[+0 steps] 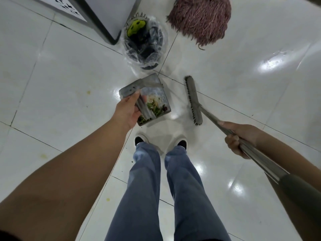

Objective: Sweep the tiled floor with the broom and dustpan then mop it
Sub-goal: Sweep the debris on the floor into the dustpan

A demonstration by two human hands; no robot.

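Note:
My left hand [127,112] grips the handle of a grey metal dustpan [147,86], held above the white tiled floor [60,75] in front of my feet. Green and white food scraps lie in the pan. My right hand [240,138] grips the long metal broom handle [215,122]. The grey broom head [193,100] rests on the floor just right of the dustpan. A pink string mop head [201,20] lies on the floor at the top right.
A small bin lined with clear plastic [145,42] stands just beyond the dustpan, with dark rubbish and a green item inside. A dark-framed grey cabinet corner [107,20] is at the top left. My shoes [140,140] stand below the dustpan. A few yellowish spots mark the left tiles.

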